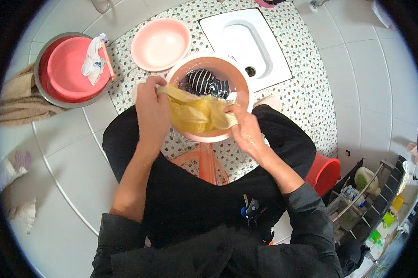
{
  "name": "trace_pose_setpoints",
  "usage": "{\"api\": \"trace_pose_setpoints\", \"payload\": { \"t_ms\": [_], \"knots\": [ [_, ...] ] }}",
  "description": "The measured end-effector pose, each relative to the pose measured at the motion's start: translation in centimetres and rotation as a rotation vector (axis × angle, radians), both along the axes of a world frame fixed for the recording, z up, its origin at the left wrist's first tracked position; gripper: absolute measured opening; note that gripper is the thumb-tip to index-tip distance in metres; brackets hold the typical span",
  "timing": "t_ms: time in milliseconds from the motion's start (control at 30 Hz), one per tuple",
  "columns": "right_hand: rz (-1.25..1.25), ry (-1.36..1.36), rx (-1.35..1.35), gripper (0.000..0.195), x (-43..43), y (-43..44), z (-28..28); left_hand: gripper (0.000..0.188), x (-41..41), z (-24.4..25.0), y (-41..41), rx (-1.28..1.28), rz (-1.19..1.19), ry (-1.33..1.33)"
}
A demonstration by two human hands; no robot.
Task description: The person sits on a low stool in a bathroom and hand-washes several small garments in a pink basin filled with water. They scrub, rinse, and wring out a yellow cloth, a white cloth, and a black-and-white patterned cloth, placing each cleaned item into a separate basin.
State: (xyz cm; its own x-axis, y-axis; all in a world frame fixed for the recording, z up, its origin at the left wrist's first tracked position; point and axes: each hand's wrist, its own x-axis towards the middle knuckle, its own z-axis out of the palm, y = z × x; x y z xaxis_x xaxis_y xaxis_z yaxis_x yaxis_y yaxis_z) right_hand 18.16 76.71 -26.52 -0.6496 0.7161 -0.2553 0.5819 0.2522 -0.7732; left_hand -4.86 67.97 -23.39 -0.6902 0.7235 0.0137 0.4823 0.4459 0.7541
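A wet yellow cloth (195, 113), somewhat blurred, is stretched over the near half of a pink basin (244, 83). My left hand (152, 106) grips its left end above the basin's left rim. The other end is pinched in my right hand (245, 128) at the right rim, where a paler band of the cloth shows. Behind the cloth, a black garment with white stripes (203, 81) lies in water in the basin. What the basin rests on is mostly hidden by the basin.
A pale pink basin (160, 45) stands behind left. Farther left, a pink basin (70, 69) with a white cloth (93, 64) sits inside a metal-rimmed one. A squat toilet (280, 59) is behind right. At right are a red bucket (323, 173) and a rack (358, 194) with bottles.
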Motion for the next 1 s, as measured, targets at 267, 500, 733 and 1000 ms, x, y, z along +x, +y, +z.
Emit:
{"api": "trace_pose_setpoints", "payload": {
  "t_ms": [267, 500, 733, 1000],
  "knots": [
    [0.369, -0.493, 0.182, 0.041, -6.2, -0.4, -20.2, 0.026, 3.9, -20.4, 3.9, -0.760, -0.448, 0.087],
    [0.416, -0.636, -0.367, 0.043, -6.2, -0.5, -32.9, 0.033, 5.0, -34.0, 1.8, -0.905, -0.128, -0.644],
    [0.457, -0.697, -0.395, 0.044, -5.9, 0.6, -26.8, 0.028, 4.3, -28.9, 2.4, -0.720, -0.517, -0.072],
    [0.286, -0.259, -0.154, 0.041, -0.9, 4.9, -4.6, 0.017, -1.2, -9.7, 3.5, -0.314, -0.506, -0.080]
  ]
}}
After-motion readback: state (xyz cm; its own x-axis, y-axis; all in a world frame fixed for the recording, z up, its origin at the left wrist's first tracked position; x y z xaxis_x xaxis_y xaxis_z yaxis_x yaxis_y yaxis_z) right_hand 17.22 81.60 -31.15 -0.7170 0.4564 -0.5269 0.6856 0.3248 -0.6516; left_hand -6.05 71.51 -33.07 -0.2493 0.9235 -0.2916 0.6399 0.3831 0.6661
